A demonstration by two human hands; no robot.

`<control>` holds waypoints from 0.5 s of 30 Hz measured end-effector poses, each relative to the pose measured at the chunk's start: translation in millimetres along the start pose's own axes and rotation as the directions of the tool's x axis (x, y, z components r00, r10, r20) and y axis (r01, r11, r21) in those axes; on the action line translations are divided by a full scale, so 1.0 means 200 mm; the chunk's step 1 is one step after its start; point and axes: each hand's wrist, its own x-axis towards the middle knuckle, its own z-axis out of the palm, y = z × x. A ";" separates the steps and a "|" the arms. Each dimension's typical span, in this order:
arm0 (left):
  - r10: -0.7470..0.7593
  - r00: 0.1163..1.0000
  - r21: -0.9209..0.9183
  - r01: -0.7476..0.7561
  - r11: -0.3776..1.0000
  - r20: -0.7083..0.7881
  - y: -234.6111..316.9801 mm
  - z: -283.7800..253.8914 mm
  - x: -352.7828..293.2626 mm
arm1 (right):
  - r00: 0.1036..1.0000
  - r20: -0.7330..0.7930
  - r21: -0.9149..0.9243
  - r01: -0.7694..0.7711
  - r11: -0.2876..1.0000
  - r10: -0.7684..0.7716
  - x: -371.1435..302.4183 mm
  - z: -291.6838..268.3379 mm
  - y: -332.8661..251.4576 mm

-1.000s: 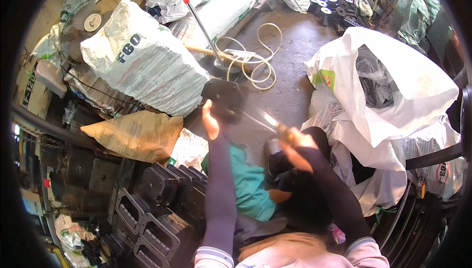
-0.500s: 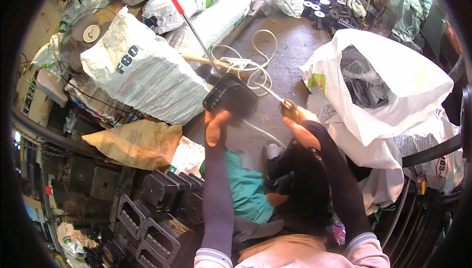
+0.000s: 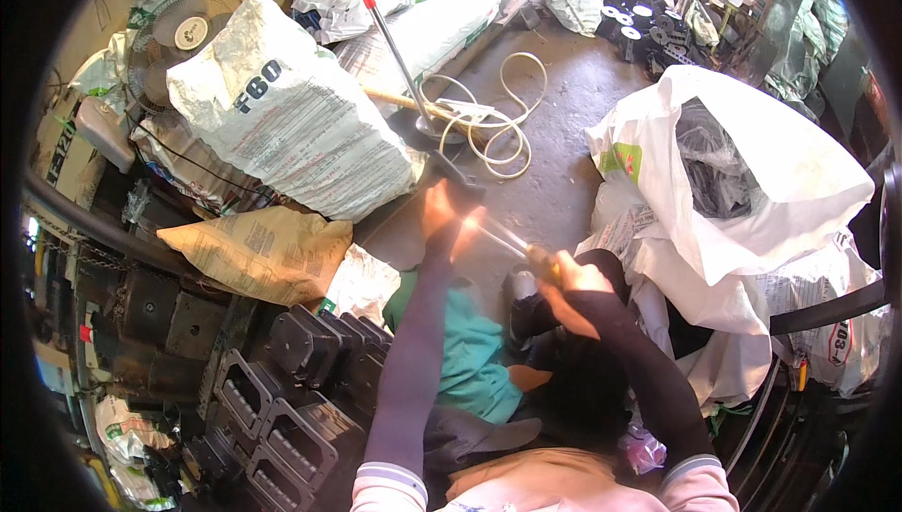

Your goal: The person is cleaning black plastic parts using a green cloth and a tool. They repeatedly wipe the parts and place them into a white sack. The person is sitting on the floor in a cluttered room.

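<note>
My left hand grips a dark, box-like plastic housing, seen nearly edge-on and blurred. My right hand is closed round a yellowish-handled tool with a long, pale, thin shaft. Motion smears the shaft, so whether it is a blade or a rod is unclear. Its far end reaches the fingers of my left hand, beside the housing; whether it touches is hidden in the blur. Bright light falls on my left fingers. More black plastic housings stand stacked at the lower left, beside my left forearm.
A white sack leans at the left above a tan paper bag. Behind my hands, a red-handled metal rod rises near a looped cream cable. At the right, an open white bag holds dark plastic. A fan stands far left.
The housing has tilted from broad face to nearly edge-on in my left hand. My right hand has come down, and the tool's shaft now points up-left to the left hand.
</note>
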 end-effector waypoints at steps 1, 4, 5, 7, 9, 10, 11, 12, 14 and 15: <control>0.024 1.000 -0.007 -0.024 1.000 0.009 -0.03 0.01 0.03 | 0.993 0.106 0.105 -0.072 0.992 0.061 0.01 0.00 -0.01; 0.202 0.976 0.444 -0.218 0.869 0.082 -0.12 0.03 0.06 | 0.989 -0.145 -0.009 0.031 0.999 -0.032 0.04 -0.01 0.01; 0.254 0.960 0.499 -0.277 0.821 0.115 -0.14 0.04 0.05 | 0.957 -0.287 -0.040 0.039 0.998 -0.049 0.05 -0.01 0.01; 0.187 0.946 0.617 -0.316 0.720 0.266 -0.16 0.05 0.04 | 1.000 0.017 -0.046 -0.002 0.999 0.003 0.06 0.00 0.01; 0.211 0.948 0.662 -0.317 0.679 0.238 -0.15 0.07 0.02 | 0.995 -0.036 -0.077 -0.094 0.993 0.091 0.07 0.04 0.01; 0.221 0.948 0.682 -0.317 0.659 0.228 -0.14 0.08 0.01 | 0.994 -0.042 -0.086 -0.105 0.991 0.101 0.09 0.06 0.00; 0.250 0.946 0.700 -0.320 0.638 0.204 -0.14 0.09 0.00 | 0.991 -0.025 -0.105 -0.131 0.986 0.129 0.10 0.08 0.00; 0.235 0.942 0.702 -0.334 0.629 0.238 -0.13 0.09 -0.01 | 0.990 -0.011 -0.105 -0.143 0.984 0.143 0.11 0.10 0.01; 0.268 0.920 0.706 -0.392 0.590 0.286 -0.13 0.10 -0.02 | 0.997 -0.014 -0.063 -0.079 0.995 0.078 0.12 0.14 0.02; 0.283 0.915 0.691 -0.402 0.601 0.287 -0.13 0.10 -0.02 | 0.991 -0.076 -0.046 -0.112 0.993 0.108 0.13 0.16 0.03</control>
